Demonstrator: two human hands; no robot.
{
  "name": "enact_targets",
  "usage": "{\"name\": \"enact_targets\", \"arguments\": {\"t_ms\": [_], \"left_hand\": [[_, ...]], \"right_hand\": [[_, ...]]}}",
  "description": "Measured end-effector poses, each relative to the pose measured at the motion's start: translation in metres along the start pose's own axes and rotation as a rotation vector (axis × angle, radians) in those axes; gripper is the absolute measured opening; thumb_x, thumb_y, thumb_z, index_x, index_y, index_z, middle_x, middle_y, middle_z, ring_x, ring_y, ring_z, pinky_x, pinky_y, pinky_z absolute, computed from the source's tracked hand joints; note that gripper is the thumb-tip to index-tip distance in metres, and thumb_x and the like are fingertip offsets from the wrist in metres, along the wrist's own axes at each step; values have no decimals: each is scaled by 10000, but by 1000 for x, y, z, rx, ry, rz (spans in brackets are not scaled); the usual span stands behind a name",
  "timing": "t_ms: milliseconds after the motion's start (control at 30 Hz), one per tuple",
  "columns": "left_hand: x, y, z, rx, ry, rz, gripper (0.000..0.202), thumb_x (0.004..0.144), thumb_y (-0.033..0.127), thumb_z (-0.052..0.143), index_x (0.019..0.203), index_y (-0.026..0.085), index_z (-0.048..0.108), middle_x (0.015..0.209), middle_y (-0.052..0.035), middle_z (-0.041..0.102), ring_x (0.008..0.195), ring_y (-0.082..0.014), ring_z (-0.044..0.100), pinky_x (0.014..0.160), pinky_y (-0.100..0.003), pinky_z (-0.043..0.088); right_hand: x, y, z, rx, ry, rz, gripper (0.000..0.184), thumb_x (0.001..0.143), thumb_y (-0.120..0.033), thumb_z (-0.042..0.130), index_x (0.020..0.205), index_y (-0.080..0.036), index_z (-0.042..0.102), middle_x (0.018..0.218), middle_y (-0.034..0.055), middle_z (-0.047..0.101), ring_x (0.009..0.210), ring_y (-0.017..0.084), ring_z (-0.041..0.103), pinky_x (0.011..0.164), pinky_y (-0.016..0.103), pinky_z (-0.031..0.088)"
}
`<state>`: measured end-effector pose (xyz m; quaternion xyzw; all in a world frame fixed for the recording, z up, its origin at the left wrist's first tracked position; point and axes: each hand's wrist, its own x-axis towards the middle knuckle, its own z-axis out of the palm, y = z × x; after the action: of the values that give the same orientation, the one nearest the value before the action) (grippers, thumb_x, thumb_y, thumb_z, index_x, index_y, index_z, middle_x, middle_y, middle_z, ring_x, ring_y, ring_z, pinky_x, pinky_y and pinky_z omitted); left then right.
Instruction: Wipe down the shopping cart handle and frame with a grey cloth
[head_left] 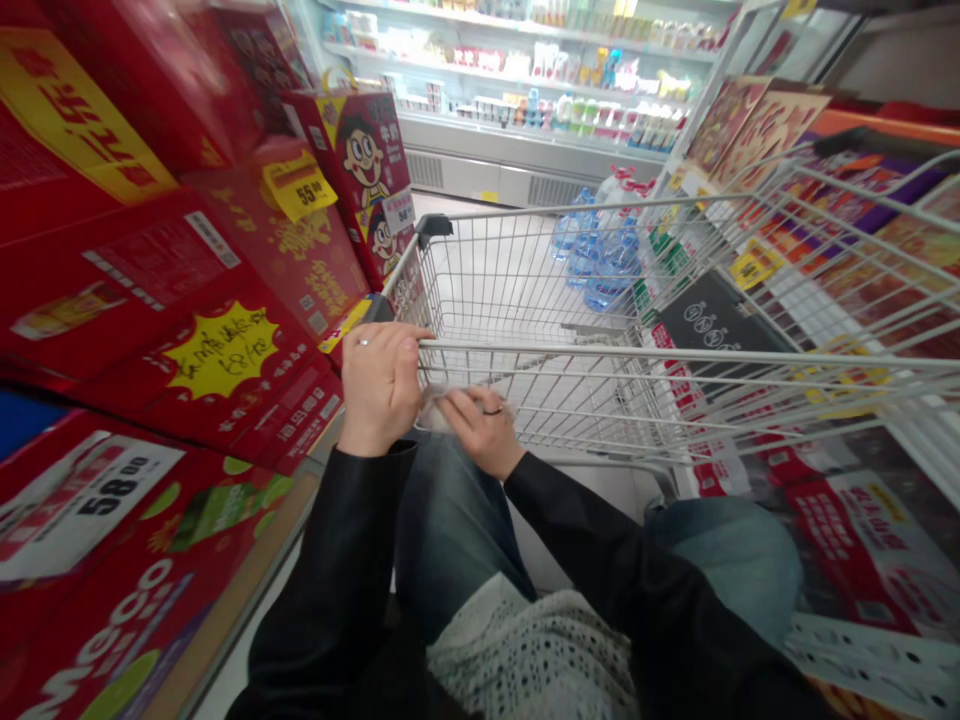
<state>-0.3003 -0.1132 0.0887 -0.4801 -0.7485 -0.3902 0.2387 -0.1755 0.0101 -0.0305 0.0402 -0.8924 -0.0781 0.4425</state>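
Note:
A silver wire shopping cart (525,350) stands sideways in front of me, with black plastic on its corners. My left hand (381,385), wearing a ring, is closed over the near left corner of the cart's top rim. Just right of it and lower, my right hand (484,430) presses a crumpled pale cloth (439,412) against the wire side. Its fingers are bent over the cloth, and one of them carries a dark ring. Part of the cloth is blurred and hidden under the fingers.
Stacked red drink cartons (135,270) with price signs crowd the left side. Blue-tinted water bottles (611,260) stand on the floor beyond the cart. Shelves of boxed goods (847,220) line the right. A lit refrigerated case (510,90) spans the back.

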Motion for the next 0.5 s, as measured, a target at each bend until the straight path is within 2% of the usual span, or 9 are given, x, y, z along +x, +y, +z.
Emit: {"name": "enact_targets", "arguments": {"t_ms": [67, 133, 233, 300, 367, 433, 500], "left_hand": [[0, 1, -4, -27, -23, -6, 505, 1070, 380, 251, 1054, 261, 742, 1052, -49, 778, 1044, -244, 667, 1040, -457, 386], [-1, 1, -7, -46, -51, -13, 503, 1072, 381, 251, 1092, 273, 742, 1091, -38, 781, 1072, -238, 670, 1060, -463, 387], [-3, -5, -9, -88, -65, 5, 512, 1078, 393, 235, 1161, 280, 728, 1196, -35, 769, 1176, -233, 661, 1115, -476, 392], [-4, -14, -10, -134, 15, -28, 573, 1084, 415, 184, 1138, 262, 733, 1253, -51, 755, 1271, -231, 636, 1161, -483, 403], [-5, -22, -10, -182, 97, -105, 650, 1086, 439, 123, 1072, 247, 744, 1273, -63, 750, 1333, -223, 613, 1198, -479, 413], [-5, -28, -10, -195, 110, -161, 661, 1087, 455, 122, 1043, 246, 747, 1270, -63, 753, 1358, -214, 605, 1218, -464, 417], [-7, -31, -10, -192, 84, -166, 625, 1089, 451, 153, 1083, 247, 744, 1280, -58, 748, 1378, -211, 597, 1227, -449, 421]], "right_hand": [[-28, -8, 18, 18, -40, -95, 261, 1003, -141, 562, 1104, -235, 784, 1156, 52, 784, 939, 184, 611, 829, 321, 598], [-36, -10, 22, 41, -20, -134, 234, 991, -135, 582, 1052, -221, 791, 1095, 41, 796, 914, 175, 608, 806, 299, 596], [-7, 0, 0, 50, 74, -77, 275, 997, -151, 587, 1204, -230, 751, 1153, 39, 781, 1006, 188, 599, 892, 312, 588], [27, 11, -20, 61, 151, 28, 359, 1014, -166, 559, 1344, -244, 676, 1233, 56, 748, 1098, 200, 578, 992, 346, 564], [54, 17, -33, 78, 201, 112, 410, 1029, -178, 520, 1423, -243, 614, 1298, 76, 715, 1160, 214, 560, 1058, 378, 538], [63, 15, -29, 84, 180, 116, 411, 1044, -180, 478, 1431, -238, 602, 1322, 81, 707, 1168, 216, 566, 1063, 386, 537], [52, 5, -12, 81, 111, 60, 355, 1052, -176, 469, 1344, -242, 658, 1276, 61, 736, 1099, 193, 602, 998, 349, 565]]}}
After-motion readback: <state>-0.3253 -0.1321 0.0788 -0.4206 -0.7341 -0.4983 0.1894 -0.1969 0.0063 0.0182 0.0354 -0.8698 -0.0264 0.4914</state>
